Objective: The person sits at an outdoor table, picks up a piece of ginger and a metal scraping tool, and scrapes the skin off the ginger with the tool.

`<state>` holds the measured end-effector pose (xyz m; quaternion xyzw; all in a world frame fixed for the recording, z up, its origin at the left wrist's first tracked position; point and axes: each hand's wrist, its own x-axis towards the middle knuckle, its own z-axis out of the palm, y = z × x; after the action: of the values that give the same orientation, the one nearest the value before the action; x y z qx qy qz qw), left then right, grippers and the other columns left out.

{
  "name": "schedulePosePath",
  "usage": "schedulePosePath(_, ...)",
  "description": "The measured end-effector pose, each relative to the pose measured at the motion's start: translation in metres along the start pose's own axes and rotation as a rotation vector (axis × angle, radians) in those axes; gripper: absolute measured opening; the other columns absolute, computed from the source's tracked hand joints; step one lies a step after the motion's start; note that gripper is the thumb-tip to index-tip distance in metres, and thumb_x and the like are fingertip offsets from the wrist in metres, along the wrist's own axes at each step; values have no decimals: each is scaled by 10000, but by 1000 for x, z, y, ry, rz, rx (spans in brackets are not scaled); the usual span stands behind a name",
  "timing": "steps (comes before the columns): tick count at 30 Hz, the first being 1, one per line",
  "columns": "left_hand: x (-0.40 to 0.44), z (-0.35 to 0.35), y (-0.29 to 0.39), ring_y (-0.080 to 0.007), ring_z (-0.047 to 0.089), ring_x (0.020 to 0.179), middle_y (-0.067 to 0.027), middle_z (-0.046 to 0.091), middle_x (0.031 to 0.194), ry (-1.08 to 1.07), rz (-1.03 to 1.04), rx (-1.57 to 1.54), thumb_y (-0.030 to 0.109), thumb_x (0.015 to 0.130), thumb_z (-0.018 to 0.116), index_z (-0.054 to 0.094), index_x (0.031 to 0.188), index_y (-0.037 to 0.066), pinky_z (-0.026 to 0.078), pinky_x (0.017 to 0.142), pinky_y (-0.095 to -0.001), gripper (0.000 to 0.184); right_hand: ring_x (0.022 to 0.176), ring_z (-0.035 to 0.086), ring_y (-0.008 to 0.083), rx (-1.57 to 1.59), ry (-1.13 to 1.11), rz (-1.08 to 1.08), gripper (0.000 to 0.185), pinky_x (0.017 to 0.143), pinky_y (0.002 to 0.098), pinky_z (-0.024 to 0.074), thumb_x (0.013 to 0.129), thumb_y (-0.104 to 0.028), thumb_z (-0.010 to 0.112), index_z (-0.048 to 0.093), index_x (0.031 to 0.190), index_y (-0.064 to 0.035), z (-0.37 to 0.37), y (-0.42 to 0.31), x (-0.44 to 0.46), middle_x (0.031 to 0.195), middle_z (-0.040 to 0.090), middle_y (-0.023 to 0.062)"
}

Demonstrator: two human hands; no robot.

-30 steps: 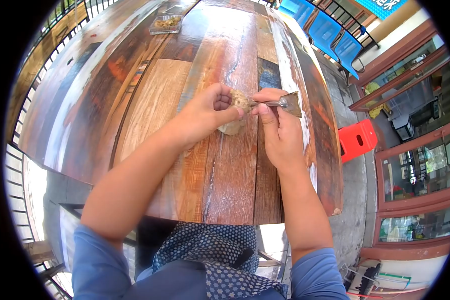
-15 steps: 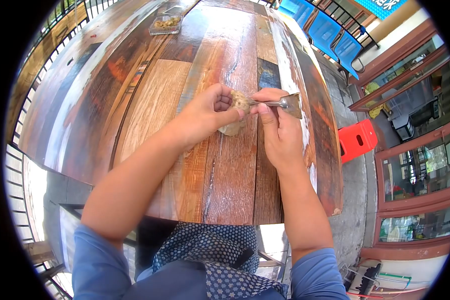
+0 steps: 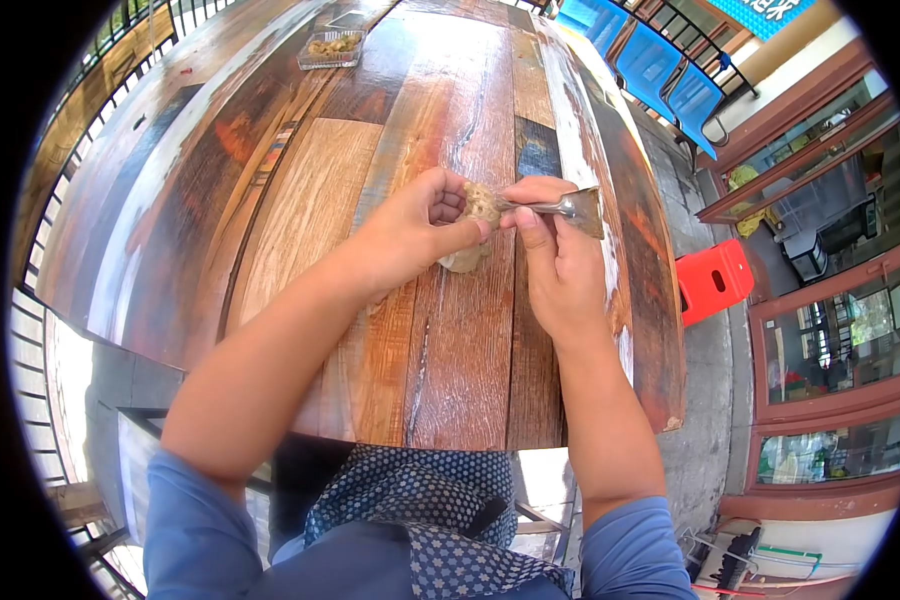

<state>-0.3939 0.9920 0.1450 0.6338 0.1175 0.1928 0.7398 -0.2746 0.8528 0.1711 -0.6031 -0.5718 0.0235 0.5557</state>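
Observation:
My left hand (image 3: 402,238) pinches a tan, lumpy piece (image 3: 483,203) over the middle of the wooden table. I cannot make out what kind of thing it is. Just under it shows a paler rounded lump (image 3: 462,262), partly hidden by my fingers. My right hand (image 3: 562,265) is closed around a metal tool (image 3: 582,212) with a flat, wide blade that points to the right. The tool's thin end reaches left to the tan piece and seems to touch it. Both hands are close together.
On the far left of the plank-topped table (image 3: 300,200) stands a clear plastic box (image 3: 330,50) with brownish pieces inside. A red stool (image 3: 715,280) is beyond the right edge. Blue chairs (image 3: 660,70) line the back right. A black railing (image 3: 45,380) runs along the left.
Almost nothing differs. Both hands keep their place and hold on the tan piece and the metal tool, with at most a tiny shift of the left hand.

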Motion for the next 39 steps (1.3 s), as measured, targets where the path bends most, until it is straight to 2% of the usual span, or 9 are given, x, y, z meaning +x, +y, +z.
schedulePosePath(2, -1, 0, 1, -154, 533, 982, -75, 561, 1047, -1, 13, -27, 151, 833, 752, 506, 1175, -13, 472, 863, -288, 452, 888, 596, 206, -30, 13, -21, 120, 806, 316, 496, 970, -55, 546, 592, 1061, 9, 0, 1, 0, 1062, 583, 118)
schedulePosePath(4, -1, 0, 3, -146, 579, 1054, -68, 596, 1115, -14, -14, 7, 98, 874, 710, 510, 1191, 18, 466, 922, -296, 383, 892, 594, 212, -15, 2, -17, 117, 808, 314, 495, 969, -54, 546, 593, 1056, 8, 1, -3, -1, 1049, 587, 117)
schedulePosePath(39, 0, 0, 1, -145, 576, 1037, -63, 585, 1096, 3, -14, 28, 102, 867, 720, 508, 1171, 17, 466, 912, -291, 380, 943, 605, 288, -113, 1, -3, 136, 843, 352, 484, 974, -94, 537, 603, 1038, 7, -1, -6, 0, 1031, 601, 137)
